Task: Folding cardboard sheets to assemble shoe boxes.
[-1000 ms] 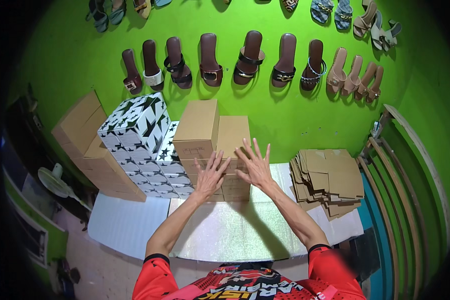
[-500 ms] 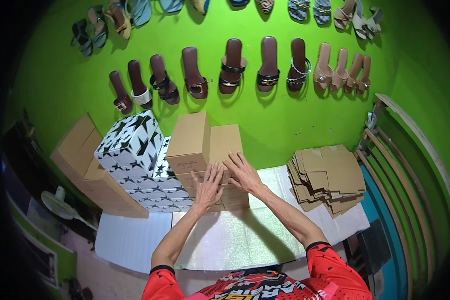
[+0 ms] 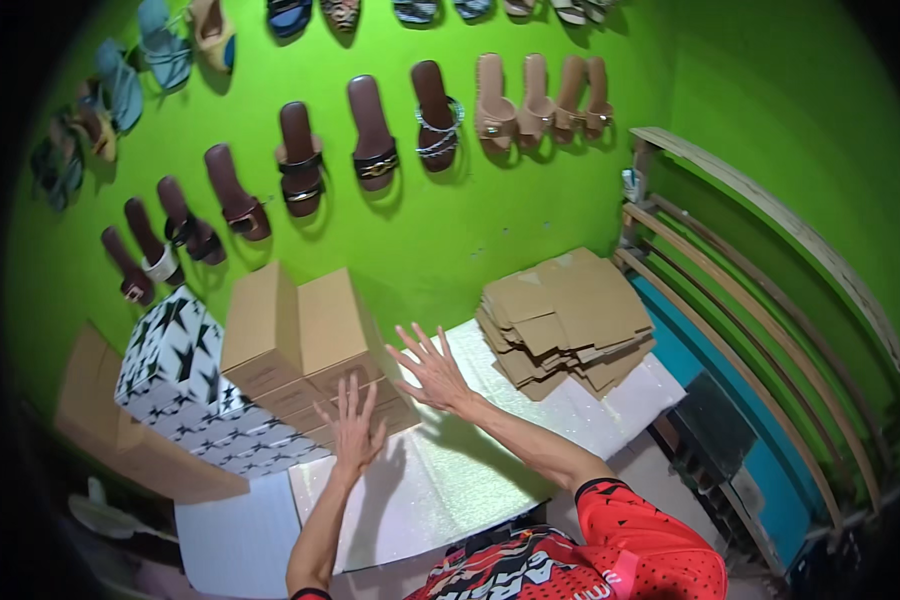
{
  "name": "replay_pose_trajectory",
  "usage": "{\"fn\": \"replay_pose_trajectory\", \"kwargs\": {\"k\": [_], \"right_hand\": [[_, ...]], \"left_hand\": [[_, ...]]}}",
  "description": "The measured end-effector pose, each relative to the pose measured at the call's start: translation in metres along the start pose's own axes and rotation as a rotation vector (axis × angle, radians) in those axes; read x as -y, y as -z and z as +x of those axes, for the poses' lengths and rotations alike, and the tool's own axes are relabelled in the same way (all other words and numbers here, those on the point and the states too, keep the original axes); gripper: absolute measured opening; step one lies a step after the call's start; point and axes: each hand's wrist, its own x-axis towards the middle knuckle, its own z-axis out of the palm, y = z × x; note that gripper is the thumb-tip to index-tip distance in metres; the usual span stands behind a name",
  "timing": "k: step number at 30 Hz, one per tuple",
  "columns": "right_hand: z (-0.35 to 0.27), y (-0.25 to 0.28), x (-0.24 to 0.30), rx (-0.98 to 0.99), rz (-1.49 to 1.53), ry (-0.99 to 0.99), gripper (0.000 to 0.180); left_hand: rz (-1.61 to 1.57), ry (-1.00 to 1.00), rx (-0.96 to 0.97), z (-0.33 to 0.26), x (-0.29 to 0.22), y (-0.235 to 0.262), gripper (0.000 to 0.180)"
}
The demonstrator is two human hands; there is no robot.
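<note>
Both my hands are bare with fingers spread, and neither holds anything. My left hand (image 3: 355, 430) is in front of the stacked brown cardboard boxes (image 3: 335, 320), its fingertips overlapping their front faces. My right hand (image 3: 435, 372) hovers by the right side of that stack, over the table. Whether any fingertip touches a box, I cannot tell. Left of the brown boxes stand white boxes with black stars (image 3: 170, 345), stacked several high.
A pile of flattened brown cardboard (image 3: 570, 310) lies on the white-covered table (image 3: 470, 480) at right. Beyond it is a wooden rack (image 3: 740, 270). Sandals (image 3: 370, 130) hang in rows on the green wall. A larger open carton (image 3: 170, 465) stands at far left.
My view has turned to the right, so the boxes now appear further left. My hands have drawn back from the front of the brown boxes and moved apart from them, fingers spread wider.
</note>
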Motion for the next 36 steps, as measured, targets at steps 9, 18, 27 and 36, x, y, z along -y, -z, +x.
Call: {"fn": "replay_pose_trajectory", "kwargs": {"k": [9, 18, 27, 36], "right_hand": [[-0.177, 0.054, -0.198, 0.285, -0.331, -0.668, 0.071], [-0.174, 0.065, -0.275, 0.323, -0.302, -0.871, 0.085], [-0.172, 0.057, -0.307, 0.338, -0.291, -0.914, 0.079], [-0.192, 0.043, -0.273, 0.477, -0.716, -0.412, 0.015]], "left_hand": [[-0.300, 0.071, 0.481, -0.117, -0.119, -0.091, 0.106], [-0.301, 0.260, 0.531, -0.154, -0.119, -0.086, 0.105], [-0.263, 0.310, 0.532, -0.161, -0.123, -0.079, 0.108], [-0.277, 0.289, 0.551, -0.158, -0.132, -0.079, 0.108]]}}
